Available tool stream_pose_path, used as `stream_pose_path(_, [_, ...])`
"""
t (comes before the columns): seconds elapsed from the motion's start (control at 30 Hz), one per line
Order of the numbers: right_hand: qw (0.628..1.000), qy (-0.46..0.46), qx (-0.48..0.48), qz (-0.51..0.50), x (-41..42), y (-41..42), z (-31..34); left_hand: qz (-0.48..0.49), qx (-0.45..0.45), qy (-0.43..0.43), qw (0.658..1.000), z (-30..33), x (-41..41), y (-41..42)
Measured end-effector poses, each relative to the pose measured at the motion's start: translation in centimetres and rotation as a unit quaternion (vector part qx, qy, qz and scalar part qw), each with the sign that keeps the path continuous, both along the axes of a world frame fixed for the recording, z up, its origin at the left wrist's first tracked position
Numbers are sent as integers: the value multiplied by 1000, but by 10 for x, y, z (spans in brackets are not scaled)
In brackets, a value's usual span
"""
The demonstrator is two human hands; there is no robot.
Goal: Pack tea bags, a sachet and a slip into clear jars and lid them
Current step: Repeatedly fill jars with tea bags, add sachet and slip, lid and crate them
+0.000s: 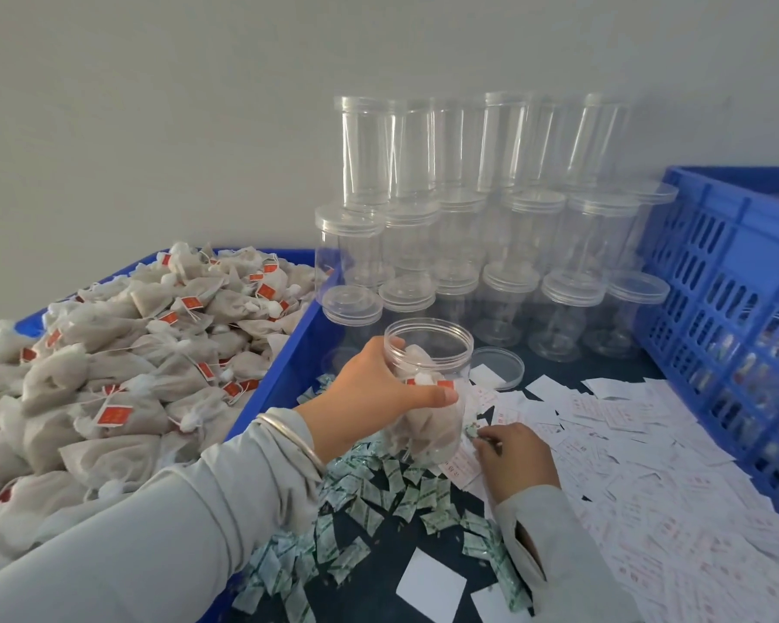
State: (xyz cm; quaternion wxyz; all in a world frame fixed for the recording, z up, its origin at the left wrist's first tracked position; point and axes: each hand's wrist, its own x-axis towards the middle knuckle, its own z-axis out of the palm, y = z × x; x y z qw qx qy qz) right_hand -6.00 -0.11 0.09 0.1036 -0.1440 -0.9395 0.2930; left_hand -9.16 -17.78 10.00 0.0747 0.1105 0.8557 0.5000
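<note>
A worker's left hand (385, 388) grips an open clear jar (426, 388), fingers and thumb wrapped round its wall, holding it tilted above the dark counter (428, 546). Several tea bags (423, 424) with red tags already lie inside the jar. Just below and to the right of it, the right hand (516, 456) pinches a small green-printed sachet (472, 431) at its fingertips, over a paper slip (462, 465) lying on the counter. The jar's loose lid (498, 368) lies flat on the counter just beyond the jar. Under both wrists a scatter of green-and-white sachets (378, 501) covers the counter; to the right of the right hand spreads a heap of white slips (648, 465) printed in red. To the left of the left arm, a blue tray (271, 379) is piled with tagged tea bags (122, 361). Beyond the hands, lidded empty jars (482, 227) stand stacked against the wall, and a blue slotted crate (738, 299) stands at far right.
</note>
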Motion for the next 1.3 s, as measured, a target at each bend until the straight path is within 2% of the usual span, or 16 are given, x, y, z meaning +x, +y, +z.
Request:
stream_pose_path(0.13, [999,-7,-2,39,1,-4,-4,-22,-23,-2,1000,-1,-2,-6])
stream_pose_path(0.23, [996,-41,55,64,3,-10,-6,-21,-21,0,1000,2,-6,-10])
stream_pose_path(0.47, [996,-16,73,50,-1,-10,-11,-38,-44,1,998,0,-8,-14])
stream_pose_path(0.8, [990,-49,126,49,2,-15,-13,-41,-45,-1,998,-1,-8,-15])
stream_pose_path(0.9, [997,-5,77,21,1,-16,-16,-41,-40,-2,998,-1,-9,-15])
stream_pose_path(1.03, [994,103,16,-31,1,-17,-15,-36,-31,-5,999,0,-9,-16])
stream_pose_path(1.17, [963,251,-66,-68,6,-18,-4,-28,-37,-5,999,0,-10,-17])
stream_pose_path(1.3, [943,278,-145,-114,10,-15,10,-33,-46,-6,998,1,-11,-16])
